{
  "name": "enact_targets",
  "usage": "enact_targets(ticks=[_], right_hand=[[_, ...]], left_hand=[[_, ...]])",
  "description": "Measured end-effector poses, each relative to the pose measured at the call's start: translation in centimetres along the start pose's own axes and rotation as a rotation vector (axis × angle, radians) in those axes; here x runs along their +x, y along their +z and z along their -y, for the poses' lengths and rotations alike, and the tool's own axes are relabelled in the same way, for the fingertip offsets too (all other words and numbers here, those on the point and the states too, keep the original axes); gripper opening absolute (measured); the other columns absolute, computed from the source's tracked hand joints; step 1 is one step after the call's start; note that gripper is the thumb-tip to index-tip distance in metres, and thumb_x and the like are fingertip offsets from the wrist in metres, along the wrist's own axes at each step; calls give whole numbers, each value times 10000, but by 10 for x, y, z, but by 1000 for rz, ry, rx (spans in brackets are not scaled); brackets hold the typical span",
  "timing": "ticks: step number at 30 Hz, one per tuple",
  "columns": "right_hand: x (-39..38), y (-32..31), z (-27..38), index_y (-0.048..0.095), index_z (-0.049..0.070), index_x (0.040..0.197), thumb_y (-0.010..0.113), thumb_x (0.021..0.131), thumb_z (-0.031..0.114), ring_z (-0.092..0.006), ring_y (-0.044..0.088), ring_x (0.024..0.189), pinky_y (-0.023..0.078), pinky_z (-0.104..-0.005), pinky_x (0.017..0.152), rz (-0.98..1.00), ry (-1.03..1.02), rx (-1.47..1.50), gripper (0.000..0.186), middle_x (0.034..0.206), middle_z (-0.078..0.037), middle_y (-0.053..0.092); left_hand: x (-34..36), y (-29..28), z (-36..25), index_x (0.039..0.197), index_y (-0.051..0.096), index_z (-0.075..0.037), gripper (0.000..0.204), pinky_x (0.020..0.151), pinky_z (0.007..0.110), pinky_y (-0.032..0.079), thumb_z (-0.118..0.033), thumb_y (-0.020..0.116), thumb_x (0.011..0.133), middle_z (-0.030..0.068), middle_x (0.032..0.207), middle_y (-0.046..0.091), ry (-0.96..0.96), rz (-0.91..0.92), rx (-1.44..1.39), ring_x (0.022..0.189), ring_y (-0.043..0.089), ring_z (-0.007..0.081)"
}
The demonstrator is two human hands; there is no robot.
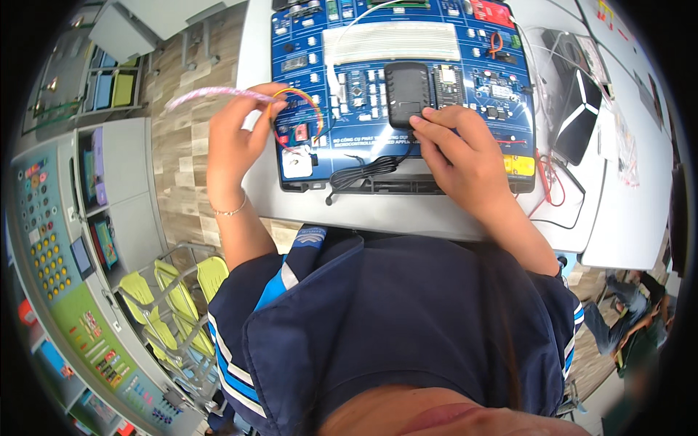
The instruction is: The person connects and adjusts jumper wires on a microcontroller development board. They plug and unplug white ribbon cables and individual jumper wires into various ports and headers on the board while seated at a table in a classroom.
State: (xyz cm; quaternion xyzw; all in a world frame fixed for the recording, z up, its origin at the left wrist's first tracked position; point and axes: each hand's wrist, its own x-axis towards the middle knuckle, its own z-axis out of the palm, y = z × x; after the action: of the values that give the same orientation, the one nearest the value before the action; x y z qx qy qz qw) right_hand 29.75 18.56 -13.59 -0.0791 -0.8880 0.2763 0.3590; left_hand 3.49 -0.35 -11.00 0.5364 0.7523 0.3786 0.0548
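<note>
My left hand (238, 145) is closed at the left edge of a blue electronics development board (349, 54), its fingers pinched on a pink-and-white striped cable (211, 92). Yellow and red jumper wires (314, 105) curve from beside those fingers down to the small modules at the board's lower left. My right hand (465, 152) grips the lower end of a black power adapter (408, 87), thumb and fingers at its edge. The adapter lies over the middle of the board. Its coiled black cord (367, 171) rests along the board's front edge.
The board sits in a black case on a white table (436, 227). On the right lie a black box with white lines (579, 120), clear plastic bags and red test leads (550, 174). Green chairs (174, 291) and shelving stand at left. Other people (632, 312) sit at lower right.
</note>
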Motion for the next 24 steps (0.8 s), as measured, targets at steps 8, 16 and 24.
enact_targets(ticks=[8, 16, 24], right_hand=[[25, -2, 19, 725, 95, 1022, 809, 762, 107, -280, 635, 900, 498, -393, 797, 25, -83, -35, 274, 995, -53, 665], [123, 84, 36, 770, 69, 857, 698, 859, 386, -369, 711, 770, 565, -483, 712, 405, 102, 65, 325, 766, -149, 723], [115, 51, 24, 788, 52, 988, 662, 959, 359, -187, 722, 744, 559, -319, 661, 73, 215, 731, 333, 902, -105, 734]], left_hand=[[1, 10, -6, 1152, 690, -2, 269, 751, 282, 563, 15, 705, 884, 85, 1115, 767, 36, 94, -220, 835, 724, 129], [-22, 16, 18, 1303, 550, 30, 500, 933, 324, 539, 27, 684, 822, 108, 1144, 700, 6, -42, -265, 1083, 691, 185], [-15, 22, 35, 1276, 551, 30, 544, 829, 266, 541, -131, 842, 846, 164, 1122, 723, 0, -49, -512, 1008, 706, 207]])
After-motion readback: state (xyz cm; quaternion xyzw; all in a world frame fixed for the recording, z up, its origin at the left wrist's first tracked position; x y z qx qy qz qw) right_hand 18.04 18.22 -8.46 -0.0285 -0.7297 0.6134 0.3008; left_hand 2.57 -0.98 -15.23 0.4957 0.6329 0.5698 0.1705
